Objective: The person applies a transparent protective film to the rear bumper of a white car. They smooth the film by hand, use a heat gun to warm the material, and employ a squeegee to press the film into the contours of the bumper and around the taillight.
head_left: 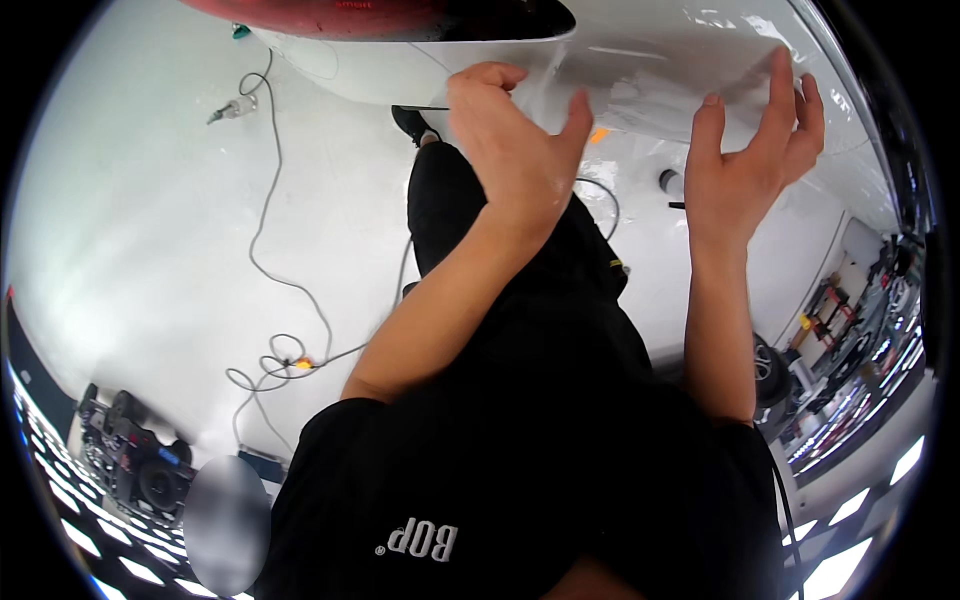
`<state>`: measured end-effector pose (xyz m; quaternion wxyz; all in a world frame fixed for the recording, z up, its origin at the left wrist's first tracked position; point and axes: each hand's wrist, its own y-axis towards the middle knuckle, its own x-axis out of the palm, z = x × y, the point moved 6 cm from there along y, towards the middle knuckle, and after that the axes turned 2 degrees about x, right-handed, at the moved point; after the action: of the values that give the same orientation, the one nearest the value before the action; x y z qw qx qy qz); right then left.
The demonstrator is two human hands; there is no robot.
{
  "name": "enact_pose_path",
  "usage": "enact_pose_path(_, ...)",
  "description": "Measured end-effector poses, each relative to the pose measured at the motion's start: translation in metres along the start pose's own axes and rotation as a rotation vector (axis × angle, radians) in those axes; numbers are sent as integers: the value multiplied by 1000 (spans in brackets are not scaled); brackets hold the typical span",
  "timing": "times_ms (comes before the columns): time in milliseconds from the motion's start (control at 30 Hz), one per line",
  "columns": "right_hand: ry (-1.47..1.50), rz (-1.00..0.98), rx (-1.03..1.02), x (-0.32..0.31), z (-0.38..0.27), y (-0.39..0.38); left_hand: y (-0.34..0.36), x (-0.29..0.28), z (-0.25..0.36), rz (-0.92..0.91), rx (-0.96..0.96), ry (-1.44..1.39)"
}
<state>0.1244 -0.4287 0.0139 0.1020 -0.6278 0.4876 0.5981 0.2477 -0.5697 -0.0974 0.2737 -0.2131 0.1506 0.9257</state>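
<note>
In front of me is a glossy white car body panel (360, 72) with a red and black tail lamp (400, 18) above it. What looks like wrinkled clear film (650, 92) lies on the panel between my hands. Just below the lamp is my left hand (520, 145), its fingers bent toward the panel and its thumb held apart. Farther right, my right hand (750, 160) has its fingers spread and the index fingertip against or very near the panel. Whether either hand pinches the film's edge I cannot make out.
A grey cable (265, 235) loops over the pale floor at left, near a clear bottle-like object (238, 107). A dark cylinder (669, 181) stands below the panel. A tyre (770, 372) and shelving (830, 310) are at right, dark wheeled equipment (140, 465) at lower left.
</note>
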Motion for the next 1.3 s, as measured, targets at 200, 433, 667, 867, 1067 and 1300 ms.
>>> enact_pose_path(200,-175,-104,44,-7,5,-3,14,-43,-42,-45,-17,-84)
enact_pose_path(433,-230,-187,-15,-8,4,7,49,-42,-65,115,20,-223)
enact_pose_path(667,-236,-114,-69,-15,7,9,45,-41,-64,124,-461,-178)
enact_pose_path(867,73,-63,-10,-21,21,3,21,-32,-22,122,-309,-272)
enact_pose_path(1067,93,166,298,-87,147,-2,26,-23,5,26,-180,-177)
enact_pose_path(1300,360,300,770,-95,219,-12,5,-7,58,-160,-92,-65)
